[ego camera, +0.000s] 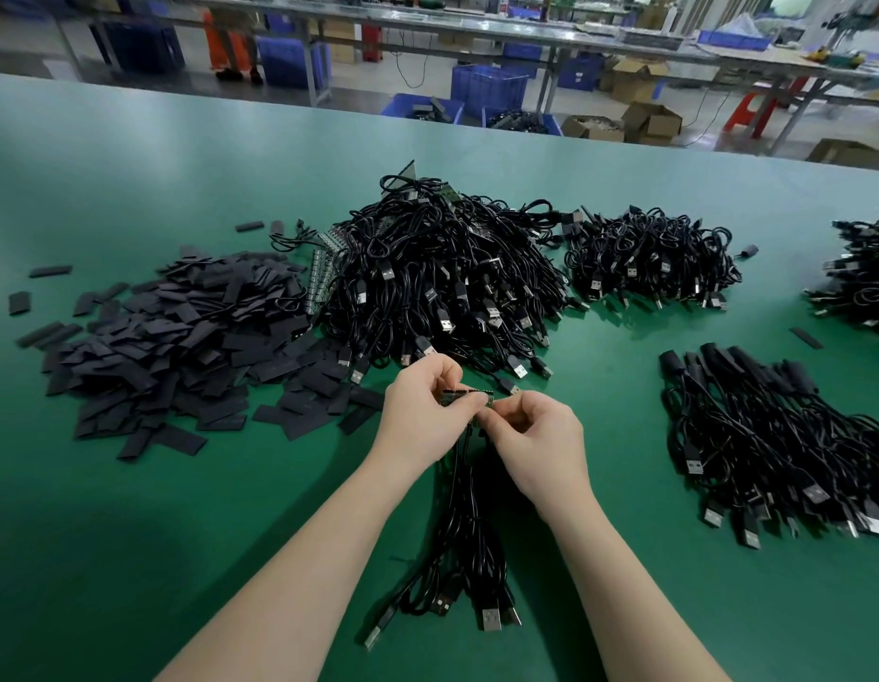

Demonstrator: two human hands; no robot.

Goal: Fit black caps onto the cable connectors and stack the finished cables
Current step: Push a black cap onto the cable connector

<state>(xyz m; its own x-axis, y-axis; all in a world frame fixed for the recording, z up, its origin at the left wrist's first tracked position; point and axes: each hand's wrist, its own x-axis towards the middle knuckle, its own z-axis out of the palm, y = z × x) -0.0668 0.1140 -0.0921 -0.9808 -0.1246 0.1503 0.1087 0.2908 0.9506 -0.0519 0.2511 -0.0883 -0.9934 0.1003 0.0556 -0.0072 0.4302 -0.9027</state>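
Both hands pinch a small connector strip (469, 393): left hand (422, 415) steadies it, right hand (536, 443) works its end. Cables (469, 543) hang below hands; caps (181, 347) left on tabletop (132, 558); finished stack (782, 445) right.

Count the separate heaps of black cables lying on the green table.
4: the big central heap, a smaller one right of it, one at the right edge cut off by the frame, one near right.
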